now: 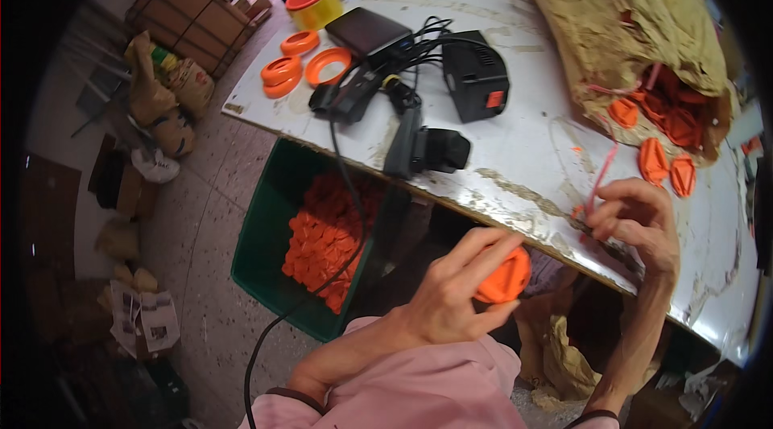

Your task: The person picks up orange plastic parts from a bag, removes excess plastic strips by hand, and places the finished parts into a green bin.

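White table (547, 157), its surface scuffed and its near edge chipped, extends from far left to near right above a grey floor (213, 268).

Left hand (451, 288): positioned just before the near edge of the table; holds an orange disc (506, 278) between the thumb and the bent fingers. The raised face of the disc is turned toward the viewer.

Right hand (644, 224): positioned at the near edge, to the right of the left hand; fingers curled, tips narrowly spaced at a pink strip (605, 167). Whether the tips grip the strip cannot be told.

Beyond the right hand, three loose discs (653, 161) lie on the table beside the mouth of a paper bag (596, 18). More orange pieces (675, 113) show inside the bag.

Far left of the hands, the table carries a black charger (477, 79), a flat black box (369, 30), tangled cables (419, 49), orange rings (328, 67) and a yellow-and-orange cup (312, 9).

Left of the left hand, a green bin (259, 244), partly filled with orange parts (322, 240), stands below the table edge. A black cord (348, 179) hangs across the bin. Sacks (192, 84) occupy the far left floor.
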Tool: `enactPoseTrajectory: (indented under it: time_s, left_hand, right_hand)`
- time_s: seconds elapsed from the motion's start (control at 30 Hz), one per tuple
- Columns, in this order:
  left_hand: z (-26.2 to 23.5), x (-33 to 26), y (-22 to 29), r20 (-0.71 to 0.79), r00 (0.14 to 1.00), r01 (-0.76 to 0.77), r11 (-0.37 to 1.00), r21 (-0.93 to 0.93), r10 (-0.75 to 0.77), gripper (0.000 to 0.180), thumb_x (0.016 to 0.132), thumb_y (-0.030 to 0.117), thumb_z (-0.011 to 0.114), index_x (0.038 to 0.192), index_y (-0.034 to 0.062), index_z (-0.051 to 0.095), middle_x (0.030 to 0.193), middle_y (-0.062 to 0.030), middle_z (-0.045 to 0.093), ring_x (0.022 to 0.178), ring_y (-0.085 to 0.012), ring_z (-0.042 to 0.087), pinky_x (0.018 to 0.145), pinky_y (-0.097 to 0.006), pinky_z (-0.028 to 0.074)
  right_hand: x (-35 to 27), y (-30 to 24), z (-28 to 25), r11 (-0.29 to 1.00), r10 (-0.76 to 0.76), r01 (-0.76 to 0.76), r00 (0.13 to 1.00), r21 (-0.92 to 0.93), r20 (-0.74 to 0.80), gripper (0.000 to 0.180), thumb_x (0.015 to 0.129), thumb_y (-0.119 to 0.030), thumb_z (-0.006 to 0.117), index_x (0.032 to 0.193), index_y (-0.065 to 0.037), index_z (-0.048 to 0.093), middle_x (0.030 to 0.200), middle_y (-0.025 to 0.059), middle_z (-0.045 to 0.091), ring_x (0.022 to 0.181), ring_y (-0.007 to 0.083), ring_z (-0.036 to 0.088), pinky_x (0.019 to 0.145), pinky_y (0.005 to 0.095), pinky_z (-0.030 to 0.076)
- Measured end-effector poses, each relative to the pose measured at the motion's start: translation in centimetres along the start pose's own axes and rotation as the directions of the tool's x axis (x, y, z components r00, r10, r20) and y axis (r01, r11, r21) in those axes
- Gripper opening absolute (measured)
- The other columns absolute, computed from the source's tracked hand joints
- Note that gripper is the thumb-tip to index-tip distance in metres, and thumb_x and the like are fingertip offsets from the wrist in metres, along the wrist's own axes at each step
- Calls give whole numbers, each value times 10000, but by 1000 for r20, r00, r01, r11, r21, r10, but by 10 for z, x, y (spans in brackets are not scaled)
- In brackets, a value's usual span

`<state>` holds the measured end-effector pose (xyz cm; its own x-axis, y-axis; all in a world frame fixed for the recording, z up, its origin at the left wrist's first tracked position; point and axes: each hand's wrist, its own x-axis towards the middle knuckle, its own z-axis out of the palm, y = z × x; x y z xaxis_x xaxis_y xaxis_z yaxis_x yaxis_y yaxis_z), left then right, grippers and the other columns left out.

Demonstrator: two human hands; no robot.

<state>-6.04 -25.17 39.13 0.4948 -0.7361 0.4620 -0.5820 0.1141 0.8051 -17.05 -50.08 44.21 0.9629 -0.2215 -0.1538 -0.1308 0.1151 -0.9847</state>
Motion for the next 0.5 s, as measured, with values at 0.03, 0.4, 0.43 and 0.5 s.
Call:
enactPoseTrajectory:
  time_s: [0.03, 0.4, 0.43, 0.5]
  left_hand:
    - [-9, -13, -10, 18, 997, 70, 997, 38, -70, 645, 599, 73, 773, 1189, -59, 549, 1089, -222, 566, 955, -348, 602, 831, -369, 493]
    - [-86, -233, -256, -443, 363, 919, 394, 23, -820, 635, 650, 236, 759, 1178, -60, 570, 1067, -195, 644, 976, -306, 625, 881, -349, 465]
    - [-86, -242, -265, -436, 353, 922, 387, 13, -828, 635, 650, 236, 759, 1178, -60, 570, 1067, -195, 644, 976, -306, 625, 881, -349, 465]
    - [-85, -257, -277, -286, -49, 969, 25, -248, -957, 706, 689, 317, 736, 1248, -60, 527, 1193, -223, 596, 1102, -323, 577, 943, -363, 428]
  right_hand:
    - [-1, 2, -4, 999, -29, 28, 999, -17, -38, 497, 705, -157, 734, 1111, 78, 572, 891, 177, 675, 753, 203, 662, 696, 286, 543]
    - [0, 17, -34, 972, -189, 159, 966, -171, -176, 648, 739, -333, 778, 1195, 50, 520, 829, 114, 642, 696, 152, 601, 622, 249, 489]
    - [0, 19, -39, 969, -202, 166, 960, -184, -194, 656, 745, -335, 773, 1208, 48, 512, 832, 113, 637, 694, 149, 589, 629, 246, 482]
    - [-1, 22, -49, 965, -200, 153, 955, -212, -218, 678, 761, -346, 761, 1245, 45, 490, 835, 102, 614, 701, 136, 558, 646, 231, 466]
